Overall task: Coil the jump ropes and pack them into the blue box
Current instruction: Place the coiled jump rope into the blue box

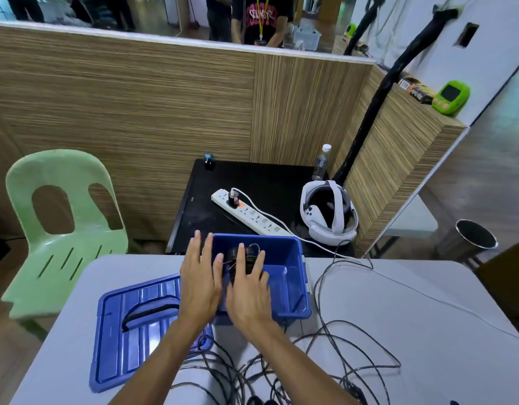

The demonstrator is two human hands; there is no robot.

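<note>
Uncoiled ropes [281, 366] lie loose on the table, unpacked; one coiled rope [240, 263] sits inside the blue box [296, 276], left hand [200, 283] and right hand [248, 293] flat-fingered, gripping nothing

A deep blue is seen on the box [293, 276] and on its ribbed lid [129, 325], whose handle recess is shadowed black. The coiled jump rope [240, 263] inside is black, as are the loose ropes [325, 358] spread over the pale grey table [413, 331]. The chair [62, 226] is coloured pale green. A streaked tan wood grain is shown on the wall panels [135, 118]. The power strip [252, 214] and headset [329, 213] are white, set on a black side table [270, 176]
</note>
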